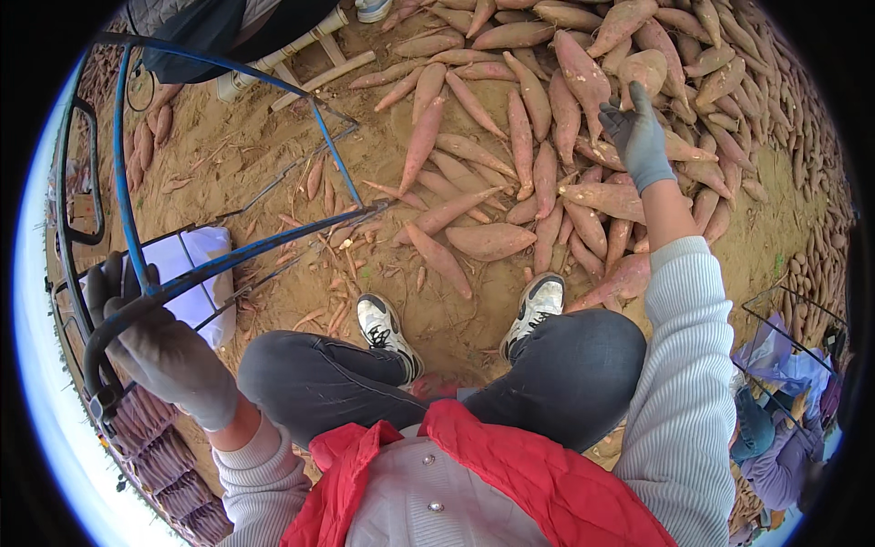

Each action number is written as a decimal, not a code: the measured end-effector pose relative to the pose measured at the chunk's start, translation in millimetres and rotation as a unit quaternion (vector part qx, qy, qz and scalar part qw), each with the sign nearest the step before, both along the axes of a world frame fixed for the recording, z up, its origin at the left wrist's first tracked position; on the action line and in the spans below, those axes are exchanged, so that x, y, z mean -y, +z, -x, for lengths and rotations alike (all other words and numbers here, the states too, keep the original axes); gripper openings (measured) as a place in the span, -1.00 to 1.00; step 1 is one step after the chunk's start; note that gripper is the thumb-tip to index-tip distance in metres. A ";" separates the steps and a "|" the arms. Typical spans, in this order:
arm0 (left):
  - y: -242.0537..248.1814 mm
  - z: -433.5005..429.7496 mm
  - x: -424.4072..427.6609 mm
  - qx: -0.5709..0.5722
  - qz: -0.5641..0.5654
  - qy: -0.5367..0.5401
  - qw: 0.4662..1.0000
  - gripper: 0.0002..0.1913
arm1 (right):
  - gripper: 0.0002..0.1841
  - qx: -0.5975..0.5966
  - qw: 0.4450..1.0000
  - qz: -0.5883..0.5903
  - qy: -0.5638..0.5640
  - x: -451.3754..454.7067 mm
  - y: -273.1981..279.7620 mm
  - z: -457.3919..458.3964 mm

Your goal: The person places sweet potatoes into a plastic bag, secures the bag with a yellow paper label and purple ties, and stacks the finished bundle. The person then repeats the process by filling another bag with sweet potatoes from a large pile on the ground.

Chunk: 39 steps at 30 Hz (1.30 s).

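My left hand (pixel 157 335), in a grey work glove, is closed around the blue metal tube frame (pixel 239 256) at the left. A lilac plastic bag (pixel 198 270) lies behind the bars of that frame, near the hand. My right hand (pixel 636 133), gloved in grey, is raised over the sweet potato heap with its fingers apart. Just beyond its fingertips is a rounded sweet potato (pixel 642 70); whether they touch cannot be told. Long pinkish sweet potatoes (pixel 491 242) lie loose on the soil between my feet and the heap.
Sweet potatoes are heaped (pixel 724 82) at the upper right. A pale ladder-like frame (pixel 307 61) and another person's shoe (pixel 373 9) are at the top. At the right edge, a person in purple (pixel 786 465) is beside another wire frame (pixel 793 335). Filled sacks (pixel 160 458) stand lower left.
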<state>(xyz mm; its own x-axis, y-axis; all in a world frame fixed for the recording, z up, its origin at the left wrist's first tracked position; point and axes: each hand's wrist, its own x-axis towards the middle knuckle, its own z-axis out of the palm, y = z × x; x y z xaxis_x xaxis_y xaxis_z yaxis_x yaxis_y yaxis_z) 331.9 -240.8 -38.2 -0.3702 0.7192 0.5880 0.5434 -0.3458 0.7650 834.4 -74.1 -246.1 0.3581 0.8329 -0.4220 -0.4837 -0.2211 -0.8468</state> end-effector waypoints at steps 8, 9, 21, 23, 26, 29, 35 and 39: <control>-247.9 -124.9 49.3 0.117 0.590 -0.041 0.797 -0.19 | -0.11 0.546 0.520 -0.023 0.657 128.3 -106.1 133.0; -275.8 -126.7 51.1 -0.017 0.617 -0.054 0.785 -0.14 | -0.14 0.585 0.458 -0.033 0.669 141.6 -115.8 135.0; -365.7 -133.9 -11.1 0.087 0.692 -0.173 0.695 -0.34 | -0.17 0.427 0.533 0.098 0.724 134.5 -140.0 114.9; -353.6 -147.1 -21.2 -0.021 0.689 -0.222 0.690 -0.39 | -0.15 0.284 0.600 0.196 0.722 135.9 -132.5 98.5; -339.0 -162.9 -39.9 -0.312 0.526 -0.254 0.749 -0.41 | -0.07 0.109 0.767 0.180 0.606 146.8 -117.3 66.3; -337.1 -177.4 -61.6 -0.391 0.537 -0.285 0.691 -0.39 | -0.09 -0.027 0.865 0.195 0.462 155.9 -105.9 49.4; -355.7 -202.8 -40.4 -0.472 0.570 -0.310 0.596 -0.41 | -0.14 -0.257 0.966 -0.017 0.011 132.0 -61.8 1.3; -374.5 -194.5 -26.5 -0.525 0.441 -0.289 0.668 -0.52 | -0.28 -0.246 0.963 -0.085 -0.063 103.2 -41.4 -37.1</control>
<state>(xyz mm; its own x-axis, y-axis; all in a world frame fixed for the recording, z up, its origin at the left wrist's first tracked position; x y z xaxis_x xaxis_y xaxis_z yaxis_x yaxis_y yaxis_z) 526.4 -214.3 -412.7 0.4033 0.8010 -0.4423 0.9110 -0.3968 0.1121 871.5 -177.3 -287.4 0.2524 0.8682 -0.4273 -0.8498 -0.0123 -0.5269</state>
